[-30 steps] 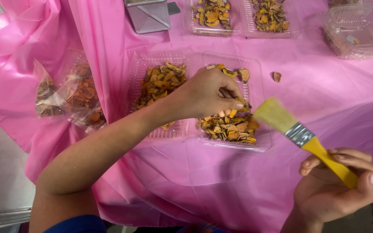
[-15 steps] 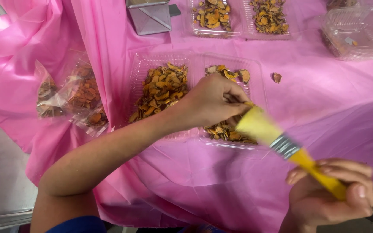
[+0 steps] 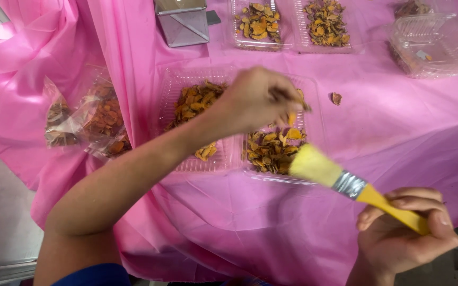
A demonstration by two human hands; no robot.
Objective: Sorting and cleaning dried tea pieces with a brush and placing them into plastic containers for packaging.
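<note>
left hand [image 3: 258, 100] is pinching a dried piece over the clear tray [image 3: 314, 132]; right hand [image 3: 404, 238], at four o'clock, is gripping the yellow brush [image 3: 345, 182]. most pieces [image 3: 271, 151] look unbrushed.

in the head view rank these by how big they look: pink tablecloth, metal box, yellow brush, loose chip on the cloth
1. pink tablecloth
2. yellow brush, though it's nearer the camera
3. metal box, cut off by the frame
4. loose chip
</note>
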